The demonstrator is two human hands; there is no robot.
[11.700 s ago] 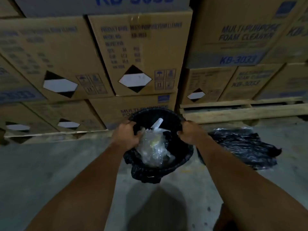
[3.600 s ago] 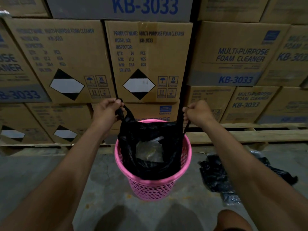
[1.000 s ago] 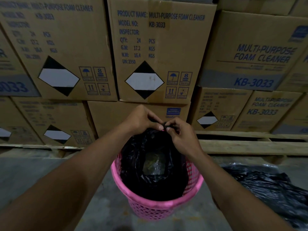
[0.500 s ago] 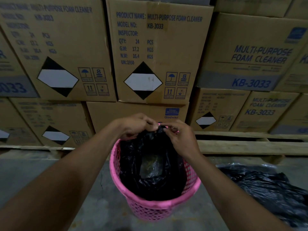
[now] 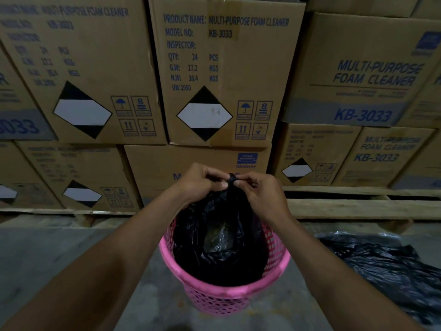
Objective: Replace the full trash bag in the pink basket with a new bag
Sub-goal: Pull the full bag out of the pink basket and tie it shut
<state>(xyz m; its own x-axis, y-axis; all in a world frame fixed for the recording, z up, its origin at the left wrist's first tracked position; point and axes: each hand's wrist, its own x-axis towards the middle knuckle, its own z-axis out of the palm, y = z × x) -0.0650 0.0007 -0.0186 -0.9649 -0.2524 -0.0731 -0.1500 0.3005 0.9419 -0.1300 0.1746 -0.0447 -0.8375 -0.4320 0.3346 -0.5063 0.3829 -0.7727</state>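
A pink perforated basket (image 5: pixel 224 299) stands on the concrete floor. Inside it sits a full black trash bag (image 5: pixel 214 261), with clear plastic waste showing through a gap in its mouth. The bag's handles are gathered into a small black knot above the basket. My left hand (image 5: pixel 202 182) and my right hand (image 5: pixel 260 189) meet over the basket, and each pinches the bag's handles at that knot. A crumpled black bag (image 5: pixel 386 266) lies on the floor to the basket's right.
Stacked cardboard boxes (image 5: pixel 222 75) of foam cleaner form a wall straight ahead, resting on wooden pallets (image 5: pixel 358 206). Grey concrete floor (image 5: pixel 59 254) stretches to the left of the basket.
Both hands drew the bag's handles tighter together above the basket. The bag's mouth has narrowed, and less of the waste inside shows.
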